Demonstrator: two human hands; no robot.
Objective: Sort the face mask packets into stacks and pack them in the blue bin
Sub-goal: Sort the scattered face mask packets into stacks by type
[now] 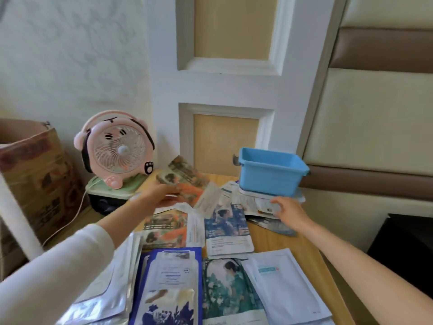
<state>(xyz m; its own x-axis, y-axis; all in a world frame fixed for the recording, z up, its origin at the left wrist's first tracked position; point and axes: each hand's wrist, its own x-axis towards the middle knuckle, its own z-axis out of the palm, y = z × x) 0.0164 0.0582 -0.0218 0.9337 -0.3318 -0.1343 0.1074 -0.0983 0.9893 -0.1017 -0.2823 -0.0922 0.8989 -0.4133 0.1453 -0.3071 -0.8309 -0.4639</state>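
Note:
Face mask packets cover the wooden table (pixel 281 240). My left hand (pixel 157 194) grips an orange-patterned packet (pixel 185 178), lifted and tilted at the far left. A matching orange packet (pixel 166 228) lies below it. My right hand (pixel 289 211) hovers with spread fingers over white packets (pixel 248 202) next to the blue bin (pixel 269 172), which stands at the far right on some packets. Nearer me lie a dark blue packet (pixel 171 287), a green portrait packet (pixel 229 287), a blue portrait packet (pixel 226 227), a white packet (pixel 285 282) and silver packets (pixel 110 294).
A pink desk fan (pixel 114 148) stands on a green-lidded box left of the table, its cord hanging down. A brown cardboard box (pixel 35 174) is further left. A panelled wall rises behind the table, and a padded headboard (pixel 375 113) lies to the right.

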